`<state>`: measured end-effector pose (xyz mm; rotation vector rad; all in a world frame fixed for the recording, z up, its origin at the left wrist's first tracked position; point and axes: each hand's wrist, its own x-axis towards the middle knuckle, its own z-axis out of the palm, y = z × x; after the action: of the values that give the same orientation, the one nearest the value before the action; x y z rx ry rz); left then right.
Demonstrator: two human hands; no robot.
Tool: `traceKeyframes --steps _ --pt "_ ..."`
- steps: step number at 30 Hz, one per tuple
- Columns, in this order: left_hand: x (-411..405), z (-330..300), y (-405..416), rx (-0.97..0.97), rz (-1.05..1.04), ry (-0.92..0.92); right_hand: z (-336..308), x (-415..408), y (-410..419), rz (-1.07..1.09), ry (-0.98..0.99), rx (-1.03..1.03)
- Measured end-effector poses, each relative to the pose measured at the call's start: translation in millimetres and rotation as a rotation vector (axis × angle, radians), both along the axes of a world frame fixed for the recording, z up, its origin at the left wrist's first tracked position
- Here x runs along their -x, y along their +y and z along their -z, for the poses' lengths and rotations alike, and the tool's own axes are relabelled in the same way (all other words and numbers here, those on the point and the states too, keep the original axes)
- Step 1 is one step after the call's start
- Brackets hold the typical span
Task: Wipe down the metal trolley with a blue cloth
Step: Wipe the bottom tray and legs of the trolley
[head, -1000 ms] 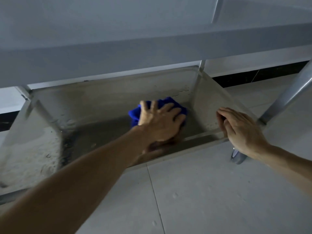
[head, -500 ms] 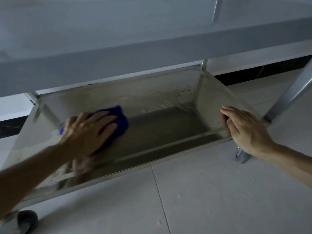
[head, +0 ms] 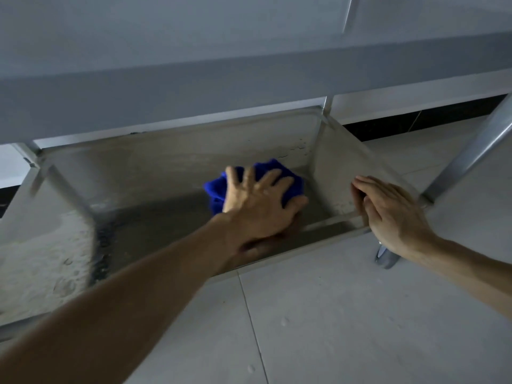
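Observation:
The metal trolley's bottom shelf (head: 155, 173) is a shallow steel tray seen below its upper shelf (head: 249, 87). A crumpled blue cloth (head: 293, 184) lies on the right part of the tray. My left hand (head: 257, 203) presses flat on the cloth with fingers spread, covering most of it. My right hand (head: 393, 212) rests on the tray's near right corner, fingers curled over the rim.
A slanted steel leg (head: 468, 151) rises at the right, with a caster (head: 385, 256) below my right hand. Pale floor tiles (head: 332, 314) fill the foreground. A dark skirting strip (head: 415, 120) runs along the far wall. The tray's left part shows streaky residue (head: 41, 259).
My left hand swept the cloth from the tray's right side to the left and is now back at the right. My right hand stayed on the corner.

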<state>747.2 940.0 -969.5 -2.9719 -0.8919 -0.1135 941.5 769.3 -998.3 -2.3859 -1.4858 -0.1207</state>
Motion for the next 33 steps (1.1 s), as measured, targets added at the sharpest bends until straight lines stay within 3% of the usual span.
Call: traceKeyframes --steps 5,14,17,20,22,25,29,33 --pt "7.8 -5.2 -24.4 0.084 0.335 -0.059 -6.1 -0.6 -3.9 -0.040 -0.007 0.038" --pt "99.8 -10.9 13.9 0.104 0.444 -0.211 -38.9 11.5 12.8 -0.017 0.149 0.128" --pt "88.4 -14.7 13.3 -0.007 0.483 -0.223 -51.2 27.5 25.3 -0.097 0.221 -0.016" --pt "75.6 -19.9 14.3 0.005 0.442 -0.222 -59.0 50.6 32.0 -0.319 0.210 -0.173" --pt "68.0 -24.1 13.8 0.108 0.359 -0.304 -58.6 66.2 32.0 -0.447 0.250 -0.195" --pt "52.5 -39.0 11.8 0.426 0.150 -0.509 -54.8 80.0 35.0 -0.464 0.294 -0.115" --pt "37.9 -61.8 14.5 0.676 -0.082 -0.650 -57.3 78.7 51.2 -0.337 0.244 -0.219" --pt "22.5 -81.2 8.9 1.021 -0.246 -0.983 -75.9 77.2 70.5 -0.104 0.292 -0.449"
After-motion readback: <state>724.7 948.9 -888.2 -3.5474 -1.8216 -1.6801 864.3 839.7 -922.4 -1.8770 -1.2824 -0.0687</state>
